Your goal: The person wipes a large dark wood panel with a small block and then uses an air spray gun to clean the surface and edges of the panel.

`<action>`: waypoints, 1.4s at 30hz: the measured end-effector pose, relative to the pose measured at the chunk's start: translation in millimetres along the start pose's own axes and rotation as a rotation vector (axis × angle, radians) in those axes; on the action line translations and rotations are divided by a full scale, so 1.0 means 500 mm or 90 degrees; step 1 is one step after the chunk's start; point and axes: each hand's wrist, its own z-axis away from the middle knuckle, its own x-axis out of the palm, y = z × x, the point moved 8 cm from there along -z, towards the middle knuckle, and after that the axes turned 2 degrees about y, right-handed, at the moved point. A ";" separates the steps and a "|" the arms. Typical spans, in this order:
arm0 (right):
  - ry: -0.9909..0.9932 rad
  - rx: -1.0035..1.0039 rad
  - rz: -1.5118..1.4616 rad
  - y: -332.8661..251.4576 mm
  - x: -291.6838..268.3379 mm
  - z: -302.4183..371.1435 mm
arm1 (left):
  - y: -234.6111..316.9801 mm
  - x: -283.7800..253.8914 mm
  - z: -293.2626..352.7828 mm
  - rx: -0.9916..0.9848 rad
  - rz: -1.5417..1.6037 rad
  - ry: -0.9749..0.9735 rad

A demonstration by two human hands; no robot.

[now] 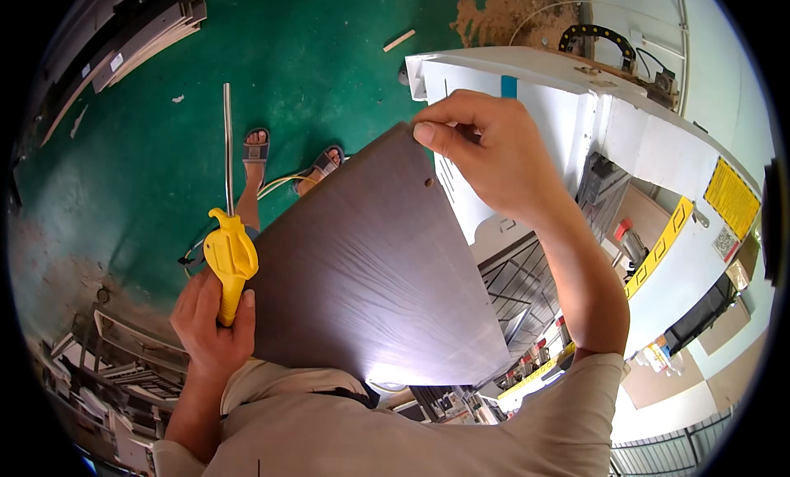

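My left hand (212, 322) is wrapped around the handle of a yellow air blow gun (231, 255), whose long metal nozzle points away from me. A dark brown wood-grain panel (354, 255) leans against my body, tilted, with a small round hole near its far right corner. At that corner my right hand (481, 144) pinches the panel's edge between thumb and fingers. The gun sits just left of the panel's left edge. A yellowish hose (284, 181) shows behind the panel near my feet.
To my right stands a large white machine (568, 123) with a yellow-marked rail (658, 246) and a black cable chain (597, 39). Sawdust (527, 12) and a wood strip (399, 41) lie on the green floor (329, 65). Stacked boards (152, 45) are at far left.
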 end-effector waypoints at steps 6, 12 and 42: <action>0.001 0.073 0.021 0.003 -0.014 -0.017 | -0.003 0.000 0.003 -0.003 0.001 -0.003; 0.060 -0.022 0.003 -0.007 0.000 0.007 | -0.007 0.001 0.008 -0.024 -0.002 -0.006; 0.022 -0.042 0.057 -0.054 0.003 0.004 | -0.007 -0.002 0.008 -0.007 -0.003 0.002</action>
